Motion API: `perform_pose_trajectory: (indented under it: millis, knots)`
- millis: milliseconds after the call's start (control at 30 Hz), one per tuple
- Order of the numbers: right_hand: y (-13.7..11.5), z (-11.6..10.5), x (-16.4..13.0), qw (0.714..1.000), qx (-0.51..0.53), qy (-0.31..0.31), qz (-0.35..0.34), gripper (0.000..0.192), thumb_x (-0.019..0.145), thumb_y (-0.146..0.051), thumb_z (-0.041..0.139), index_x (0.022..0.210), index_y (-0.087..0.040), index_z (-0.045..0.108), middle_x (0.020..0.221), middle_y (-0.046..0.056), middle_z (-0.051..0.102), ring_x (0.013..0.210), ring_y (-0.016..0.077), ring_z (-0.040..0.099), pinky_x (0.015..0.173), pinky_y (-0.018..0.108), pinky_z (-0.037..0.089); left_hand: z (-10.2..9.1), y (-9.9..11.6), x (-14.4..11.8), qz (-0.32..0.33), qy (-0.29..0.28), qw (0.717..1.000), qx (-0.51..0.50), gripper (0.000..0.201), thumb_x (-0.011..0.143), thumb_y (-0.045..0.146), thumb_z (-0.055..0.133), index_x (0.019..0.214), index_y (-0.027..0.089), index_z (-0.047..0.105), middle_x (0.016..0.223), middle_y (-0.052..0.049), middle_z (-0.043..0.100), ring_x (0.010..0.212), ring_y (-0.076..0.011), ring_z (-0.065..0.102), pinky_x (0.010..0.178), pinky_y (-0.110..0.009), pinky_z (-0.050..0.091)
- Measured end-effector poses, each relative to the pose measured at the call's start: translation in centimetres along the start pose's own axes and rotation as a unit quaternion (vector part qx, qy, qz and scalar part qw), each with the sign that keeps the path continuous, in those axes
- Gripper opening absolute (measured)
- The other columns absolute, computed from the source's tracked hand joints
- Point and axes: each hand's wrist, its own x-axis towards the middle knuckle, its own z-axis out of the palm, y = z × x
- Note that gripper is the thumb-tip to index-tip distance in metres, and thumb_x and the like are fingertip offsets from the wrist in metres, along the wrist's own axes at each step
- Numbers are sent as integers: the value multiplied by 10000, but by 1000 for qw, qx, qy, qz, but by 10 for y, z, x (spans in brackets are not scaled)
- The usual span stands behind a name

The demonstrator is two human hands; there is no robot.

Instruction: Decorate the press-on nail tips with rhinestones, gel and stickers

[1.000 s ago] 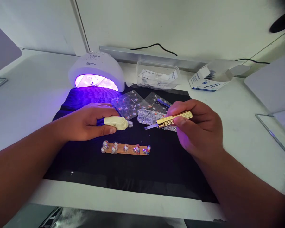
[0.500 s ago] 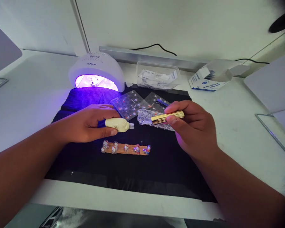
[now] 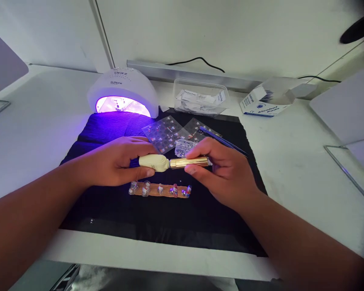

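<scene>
My left hand (image 3: 121, 161) is closed round a pale yellow nail polish bottle (image 3: 154, 162) lying sideways, neck to the right. Between thumb and fingers, my right hand (image 3: 221, 169) grips a ribbed gold bottle cap (image 3: 189, 162), lined up with the bottle and meeting its neck. Whether the threads have caught cannot be seen. Below the bottle, a wooden-coloured strip (image 3: 153, 190) carries several decorated press-on nails (image 3: 146, 188). Partly behind my right hand sits a clear compartment case of small gems (image 3: 183, 148).
A lit white nail lamp (image 3: 124, 91) stands at the back left of the black mat (image 3: 133, 220). Sticker sheets (image 3: 165, 133) and a dark blue slender tool (image 3: 221, 139) lie beyond my hands. A clear tub (image 3: 200, 99) and an alcohol pads box (image 3: 265, 101) stand behind.
My right hand has moved left and slightly down, bringing the gold cap onto the bottle's neck. My left hand and the bottle have shifted slightly right.
</scene>
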Motion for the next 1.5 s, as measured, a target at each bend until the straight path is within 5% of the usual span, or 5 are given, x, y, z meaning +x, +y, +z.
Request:
perform_pose_trajectory:
  millis: [767,1500]
  knots:
    - [8,1,1,991,11,-3,-136,188,814,-118,723,921,-245,637,849,0,663,782,157,627,729,341,509,-1,4,-1,-10,28,997,-72,94,926,230,618,937,137,631,766,21,557,662,-82,544,600,-189,408]
    - [7,-3,-1,997,18,-9,-71,102,816,-184,711,886,-242,664,776,-19,662,704,142,614,665,307,493,1,5,1,23,23,999,-5,112,936,264,600,977,159,606,788,-10,602,733,-136,569,666,-242,414]
